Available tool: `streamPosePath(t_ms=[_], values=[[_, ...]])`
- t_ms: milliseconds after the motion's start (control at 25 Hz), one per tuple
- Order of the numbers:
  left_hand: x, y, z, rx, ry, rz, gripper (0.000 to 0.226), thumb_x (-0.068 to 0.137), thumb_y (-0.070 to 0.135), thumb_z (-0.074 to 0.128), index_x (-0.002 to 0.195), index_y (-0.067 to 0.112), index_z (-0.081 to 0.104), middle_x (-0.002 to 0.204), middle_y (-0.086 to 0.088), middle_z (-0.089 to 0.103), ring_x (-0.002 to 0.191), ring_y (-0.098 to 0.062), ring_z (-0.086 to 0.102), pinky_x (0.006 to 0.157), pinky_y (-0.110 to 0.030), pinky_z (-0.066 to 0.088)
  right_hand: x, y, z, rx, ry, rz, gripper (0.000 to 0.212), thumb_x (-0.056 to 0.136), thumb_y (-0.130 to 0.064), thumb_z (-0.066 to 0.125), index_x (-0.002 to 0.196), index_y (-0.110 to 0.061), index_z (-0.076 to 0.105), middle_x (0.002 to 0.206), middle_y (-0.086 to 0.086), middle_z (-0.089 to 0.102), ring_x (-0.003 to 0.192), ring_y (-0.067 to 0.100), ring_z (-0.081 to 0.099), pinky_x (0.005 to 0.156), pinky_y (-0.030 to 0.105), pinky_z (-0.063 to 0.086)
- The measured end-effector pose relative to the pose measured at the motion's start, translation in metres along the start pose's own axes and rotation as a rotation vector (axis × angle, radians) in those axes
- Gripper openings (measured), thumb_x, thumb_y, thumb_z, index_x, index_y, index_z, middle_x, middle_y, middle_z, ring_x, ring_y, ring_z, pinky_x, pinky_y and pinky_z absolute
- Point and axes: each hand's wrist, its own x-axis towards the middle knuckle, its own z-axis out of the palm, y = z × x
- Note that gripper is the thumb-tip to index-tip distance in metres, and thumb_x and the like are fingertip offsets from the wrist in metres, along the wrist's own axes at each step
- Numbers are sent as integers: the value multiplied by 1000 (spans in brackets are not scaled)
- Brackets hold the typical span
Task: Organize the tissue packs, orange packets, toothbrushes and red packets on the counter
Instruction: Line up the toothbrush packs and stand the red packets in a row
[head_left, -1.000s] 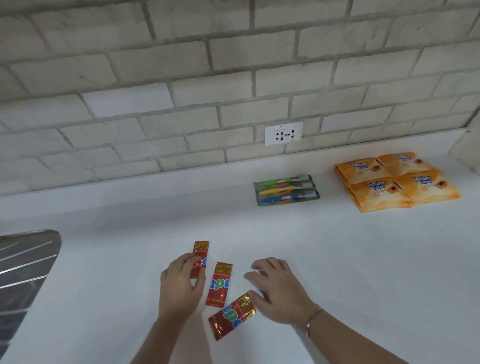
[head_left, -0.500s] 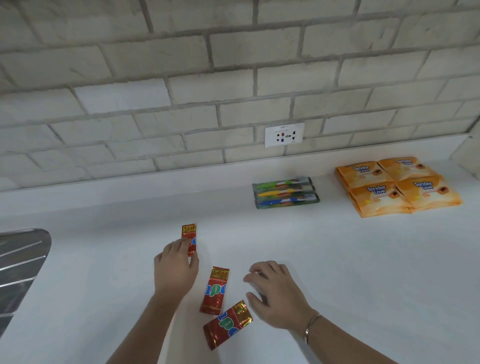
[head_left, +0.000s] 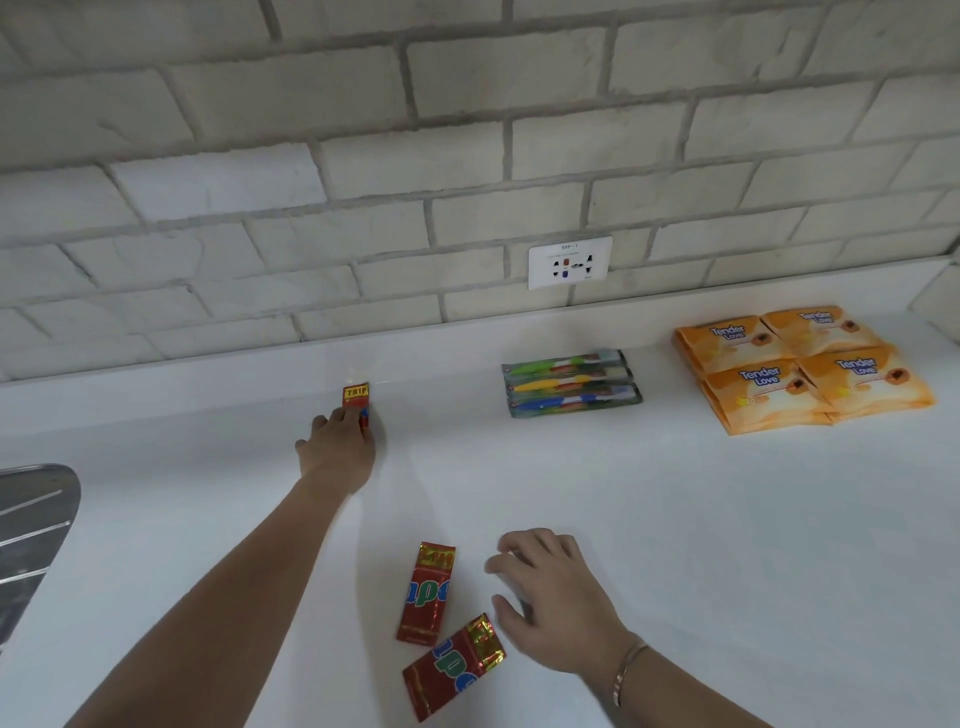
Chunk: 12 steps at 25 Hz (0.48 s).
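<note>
The left hand was stretched far back, its grip laid over the lower half of a red packet close to the wall; whether it pinched or only pressed could not be told. The right hand lay loose and empty on the white surface, just beside two more red packets. These looked light, thin and slippery, best pinched by an edge or slid flat.
</note>
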Motion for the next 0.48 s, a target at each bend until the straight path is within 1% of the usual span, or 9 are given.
streamPosePath(t_ms=[240,320,360,440,480], values=[[6,-7,5,-10,33,38,41,106,36,35,140,18,47,126,-7,61,111,-31,53,83,-44,48,1,-1,0,-10,1,-1,31,92,-49,54,120,-38,62,127,-17,55,122,8,48,102,32,38],[5,-9,5,-26,50,62,41,106,37,37,141,18,47,132,-7,60,112,-33,54,83,-45,48,1,-1,-1,-11,-2,6,31,92,-49,54,120,-38,62,128,-17,55,122,8,48,103,32,37],[2,-11,5,-45,66,72,42,106,36,39,143,18,46,141,-7,56,114,-34,54,83,-46,49,1,-2,-1,-12,-1,8,31,92,-49,54,120,-38,62,128,-17,56,122,8,48,103,32,36],[-6,-15,8,-110,105,60,48,105,36,45,151,21,40,160,-4,37,116,-37,58,85,-49,53,1,-2,-1,-13,5,10,31,92,-49,55,120,-37,63,128,-16,57,122,8,48,102,31,36],[-13,-16,11,-149,123,47,51,105,34,47,153,21,37,165,-3,29,113,-39,61,84,-49,56,1,-2,-2,-13,5,10,31,92,-49,55,120,-37,63,128,-16,57,122,8,48,101,32,37]])
